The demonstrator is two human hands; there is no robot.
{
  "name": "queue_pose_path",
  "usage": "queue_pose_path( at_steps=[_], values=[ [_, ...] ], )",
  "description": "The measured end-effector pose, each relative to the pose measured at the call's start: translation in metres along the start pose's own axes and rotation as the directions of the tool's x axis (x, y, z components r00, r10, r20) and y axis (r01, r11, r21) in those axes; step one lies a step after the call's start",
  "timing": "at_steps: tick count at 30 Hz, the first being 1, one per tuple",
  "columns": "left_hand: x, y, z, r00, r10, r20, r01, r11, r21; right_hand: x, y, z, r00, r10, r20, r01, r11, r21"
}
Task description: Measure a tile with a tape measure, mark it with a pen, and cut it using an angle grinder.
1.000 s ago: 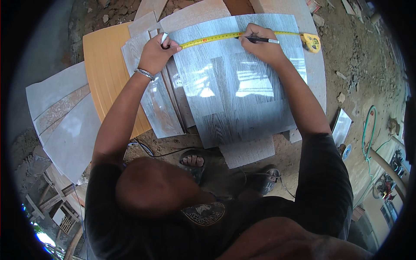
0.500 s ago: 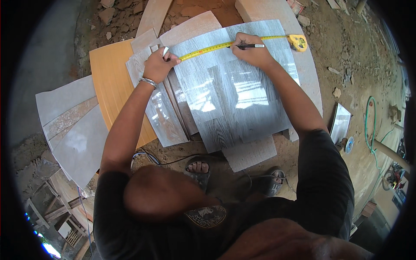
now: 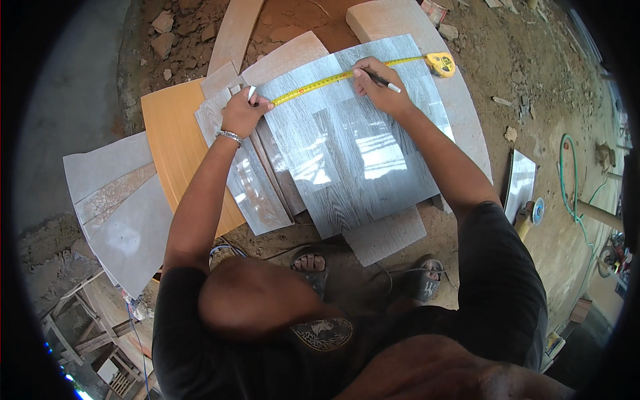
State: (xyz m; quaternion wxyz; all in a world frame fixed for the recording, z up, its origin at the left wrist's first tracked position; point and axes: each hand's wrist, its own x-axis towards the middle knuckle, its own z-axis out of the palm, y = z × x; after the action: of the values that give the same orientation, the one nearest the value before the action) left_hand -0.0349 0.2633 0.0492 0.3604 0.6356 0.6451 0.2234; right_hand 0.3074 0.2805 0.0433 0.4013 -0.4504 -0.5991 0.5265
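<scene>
Yellow tape (image 3: 313, 87) across a gray tile (image 3: 373, 193)
The left hand's grip (image 3: 247, 113) pinches the tape and a small white piece (image 3: 251, 93) at the tile's left edge; the right hand's grip (image 3: 381, 87) clamps a black marker (image 3: 379, 79). The tape's case (image 3: 440, 65) sits just past the right edge, dirt ground (image 3: 540, 80) beyond.

A rough building site is showing here, with bare earth ground (image 3: 550, 110) stretching along the right side and broken rubble (image 3: 161, 45) lying toward the upper left. A glossy wood-patterned tile (image 3: 343, 140), an orange-yellow panel (image 3: 175, 143) and grey slabs (image 3: 130, 223) are spreading out in overlapping layers, while a yellow tape measure (image 3: 440, 65) is stretching across the tile. A green hose (image 3: 563, 170) is looping over the ground, a blue disc (image 3: 538, 211) is resting near a loose tile (image 3: 520, 183), and timber pieces (image 3: 100, 343) are crowding the lower left.
</scene>
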Motion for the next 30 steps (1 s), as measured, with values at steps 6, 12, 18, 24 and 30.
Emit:
queue_pose_path(
  at_steps=[6, 12, 18, 24, 30],
  values=[
    [0.0, -0.01, 0.005, 0.999, 0.024, -0.031, -0.025, 0.999, -0.048, -0.028, -0.012, -0.134, 0.943, -0.325, -0.064, 0.083, 0.418, -0.905],
    [-0.008, 0.007, -0.001, 0.995, 0.076, -0.07, -0.081, 0.994, -0.074, -0.019, -0.031, -0.166, 0.974, -0.1, 0.202, 0.222, 0.289, -0.931],
    [-0.077, 0.017, -0.016, 0.745, 0.421, -0.518, -0.224, 0.888, 0.401, -0.112, -0.064, -0.12, 0.997, -0.073, -0.002, 0.045, 0.634, -0.772],
    [-0.138, -0.041, -0.034, 0.901, -0.107, -0.42, 0.241, 0.929, 0.28, -0.183, -0.045, -0.124, 0.945, -0.128, -0.301, -0.198, 0.51, -0.837],
    [-0.169, -0.077, -0.069, 0.763, -0.158, -0.627, 0.593, 0.558, 0.58, -0.194, -0.029, -0.138, 0.895, -0.031, -0.445, -0.394, 0.409, -0.823]
  ],
)
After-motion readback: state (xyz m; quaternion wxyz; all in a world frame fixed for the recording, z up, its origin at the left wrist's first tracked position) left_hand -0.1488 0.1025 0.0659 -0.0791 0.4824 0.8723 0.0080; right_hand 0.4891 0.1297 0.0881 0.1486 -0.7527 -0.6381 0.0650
